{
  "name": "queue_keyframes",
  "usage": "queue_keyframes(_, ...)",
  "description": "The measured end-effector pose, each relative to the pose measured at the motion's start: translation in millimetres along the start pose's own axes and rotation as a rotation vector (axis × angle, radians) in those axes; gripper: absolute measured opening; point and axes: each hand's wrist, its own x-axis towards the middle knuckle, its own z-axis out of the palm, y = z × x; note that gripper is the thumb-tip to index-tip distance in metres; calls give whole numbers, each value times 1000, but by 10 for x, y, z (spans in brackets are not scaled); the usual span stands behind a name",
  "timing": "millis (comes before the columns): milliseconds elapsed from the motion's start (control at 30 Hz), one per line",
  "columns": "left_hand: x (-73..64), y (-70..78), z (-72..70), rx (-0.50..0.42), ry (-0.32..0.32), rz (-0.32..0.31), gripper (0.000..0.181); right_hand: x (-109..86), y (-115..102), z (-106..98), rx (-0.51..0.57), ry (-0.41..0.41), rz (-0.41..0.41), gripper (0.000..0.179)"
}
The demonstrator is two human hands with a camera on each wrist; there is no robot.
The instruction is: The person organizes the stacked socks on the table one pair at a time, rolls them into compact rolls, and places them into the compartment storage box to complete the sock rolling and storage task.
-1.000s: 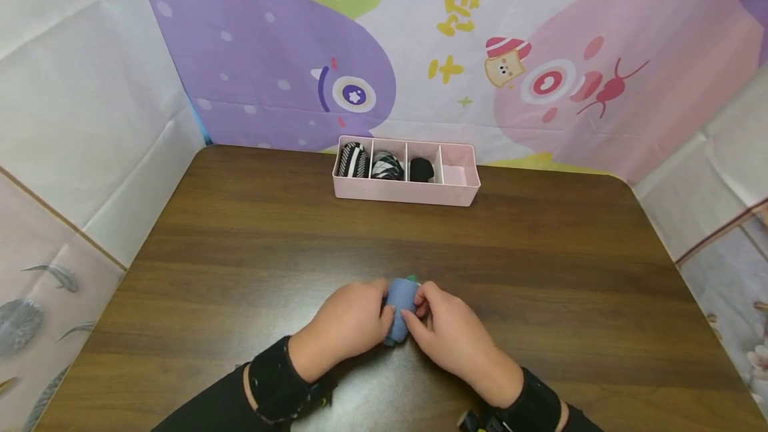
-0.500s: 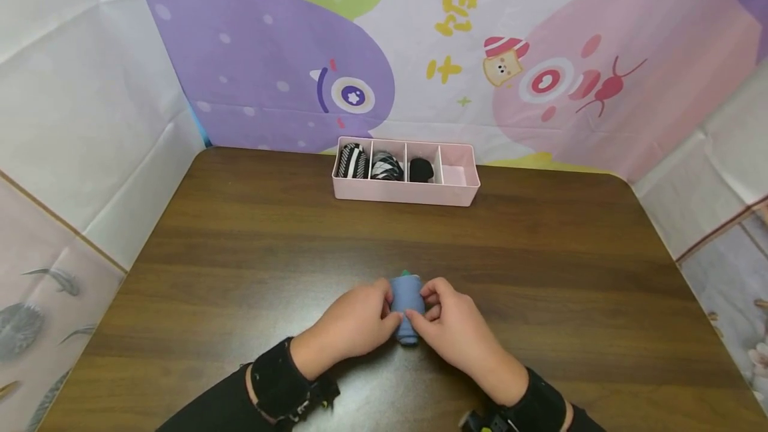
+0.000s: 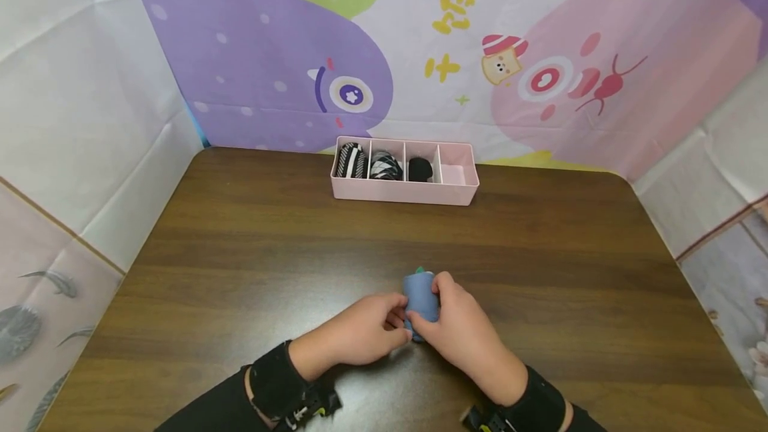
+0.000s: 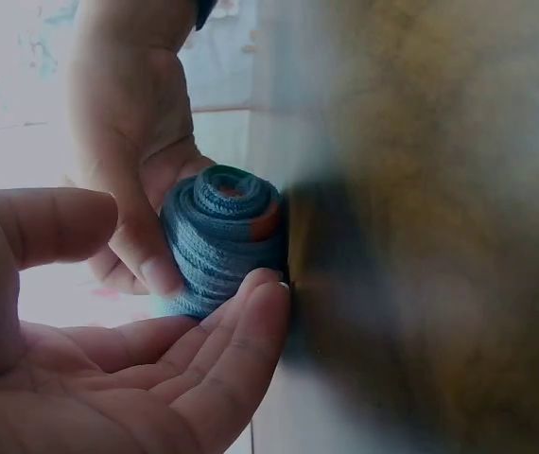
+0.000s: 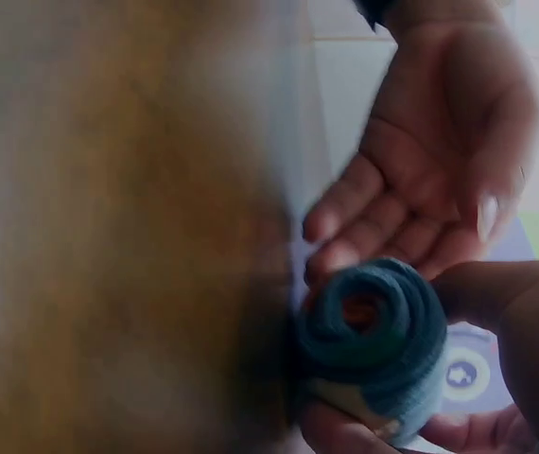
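Note:
Between both hands is a rolled-up blue sock [image 3: 422, 293], with a bit of green showing at its far end. The left wrist view shows the coiled end of the sock [image 4: 217, 236] with an orange patch. My right hand [image 3: 461, 331] grips the roll from its right side, thumb on the near side. My left hand [image 3: 367, 331] lies on the other side; its fingertips [image 4: 265, 303] touch the roll while its thumb stands away from it. In the right wrist view the left palm [image 5: 430, 142] is turned toward the roll, fingers extended.
At the back of the wooden table [image 3: 270, 232] stands a pink divided box [image 3: 402, 192]. It holds a striped roll [image 3: 352, 162], a checked roll [image 3: 387, 167] and a black roll [image 3: 420, 170]; its rightmost compartment [image 3: 457, 169] is bare. A printed cloth [image 3: 444, 105] hangs behind.
The rolled sock has moved a little to the right. My left thumb has come off it and the left fingers have loosened, while the right hand has kept its grip.

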Motion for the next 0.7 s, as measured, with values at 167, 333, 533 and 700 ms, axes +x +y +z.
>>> queue_keyframes(167,16,-13,24,87,31,11,53,16,-3,42,-28,44,8,47)
queue_keyframes(333,36,-24,52,190,60,45,42,46,12,31,-20,52,18,50)
queue_keyframes(533,9,-27,-22,294,49,8,39,104,-17,23,-22,1,48,50)
queue_keyframes(700,-13,-56,-284,387,98,-36,30,114,-45,12,-45,-32,70,50)
